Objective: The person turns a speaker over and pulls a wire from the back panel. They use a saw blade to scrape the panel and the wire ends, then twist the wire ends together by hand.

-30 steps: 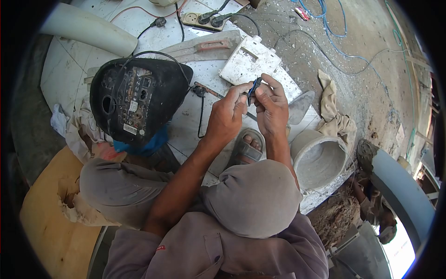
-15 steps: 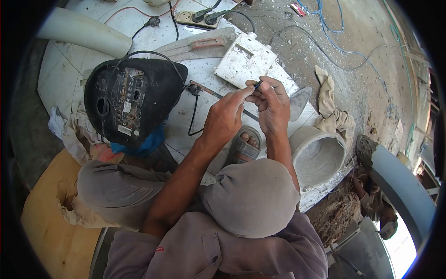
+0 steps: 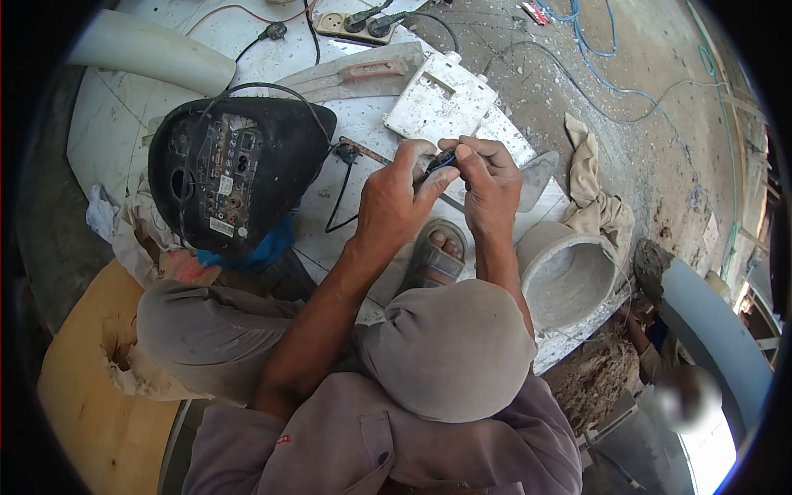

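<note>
A small dark object with a blue part [image 3: 441, 159] is held up between my two hands; it is too small to name. My right hand [image 3: 492, 183] pinches it between thumb and fingers. My left hand [image 3: 396, 198] has its thumb and forefinger curled about the object's other end. Beyond the hands lies a dusty white flat box or panel [image 3: 433, 103] with a rectangular slot. A trowel-like grey blade [image 3: 538, 177] rests right of my right hand. Below the hands is a sandalled foot [image 3: 437, 252].
A black speaker-like casing [image 3: 227, 177] with a socket panel stands at left. A power strip [image 3: 334, 25] holds plugs. Nearby lie a grey float with a reddish handle [image 3: 371, 70], a pale pipe [image 3: 157, 54], a grey bucket [image 3: 610, 264] and cloth [image 3: 586, 165]. Another person [image 3: 648, 355] is partly visible at right.
My left thumb and forefinger have parted and shifted, so more of the dark object shows between the hands. At lower right, the other person's head has moved and is blurred.
</note>
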Action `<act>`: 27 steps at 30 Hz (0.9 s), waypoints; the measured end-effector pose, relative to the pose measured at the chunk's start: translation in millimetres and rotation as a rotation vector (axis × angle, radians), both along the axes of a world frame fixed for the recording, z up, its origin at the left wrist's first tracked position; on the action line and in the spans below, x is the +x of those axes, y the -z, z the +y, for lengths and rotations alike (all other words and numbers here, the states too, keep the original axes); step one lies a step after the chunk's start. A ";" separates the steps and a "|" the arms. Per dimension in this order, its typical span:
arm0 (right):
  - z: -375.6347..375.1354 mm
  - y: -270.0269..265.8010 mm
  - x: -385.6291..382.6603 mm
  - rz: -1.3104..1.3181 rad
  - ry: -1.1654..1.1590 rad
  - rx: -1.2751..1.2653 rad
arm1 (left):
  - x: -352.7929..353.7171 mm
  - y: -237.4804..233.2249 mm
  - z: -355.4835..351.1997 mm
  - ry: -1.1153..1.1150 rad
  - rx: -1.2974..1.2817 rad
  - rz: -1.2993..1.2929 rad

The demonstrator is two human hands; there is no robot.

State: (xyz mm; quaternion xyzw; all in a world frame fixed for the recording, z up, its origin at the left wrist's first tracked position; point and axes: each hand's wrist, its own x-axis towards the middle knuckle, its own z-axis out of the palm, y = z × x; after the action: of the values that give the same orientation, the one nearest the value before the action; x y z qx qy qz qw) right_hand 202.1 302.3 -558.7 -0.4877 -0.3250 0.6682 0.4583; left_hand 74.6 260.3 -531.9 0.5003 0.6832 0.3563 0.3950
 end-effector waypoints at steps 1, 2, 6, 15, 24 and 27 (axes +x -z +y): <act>-0.4 -2.0 -0.7 -0.037 -0.025 0.015 | -2.4 -1.5 1.6 0.000 -0.090 0.032; -0.6 -1.6 -0.8 -0.037 -0.028 0.014 | -3.8 -1.7 2.4 -0.003 -0.091 0.032; -0.1 -1.0 1.0 0.034 -0.099 0.062 | -9.7 3.0 4.0 -0.028 -0.111 -0.043; -1.0 -0.7 8.8 0.054 -0.212 0.120 | -9.5 2.0 4.2 -0.097 -0.098 -0.356; -1.9 5.2 11.8 0.140 -0.205 0.071 | -7.4 -1.8 4.3 -0.088 -0.125 -0.243; -1.5 5.9 13.1 0.122 -0.213 0.075 | -7.1 -1.9 4.3 -0.080 -0.108 -0.217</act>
State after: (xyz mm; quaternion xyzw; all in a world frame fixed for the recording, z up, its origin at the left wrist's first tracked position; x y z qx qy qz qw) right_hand 215.2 300.8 -564.6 -0.3912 -0.3712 0.7291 0.4214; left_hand 67.5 264.6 -530.0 0.4089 0.6742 0.3865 0.4784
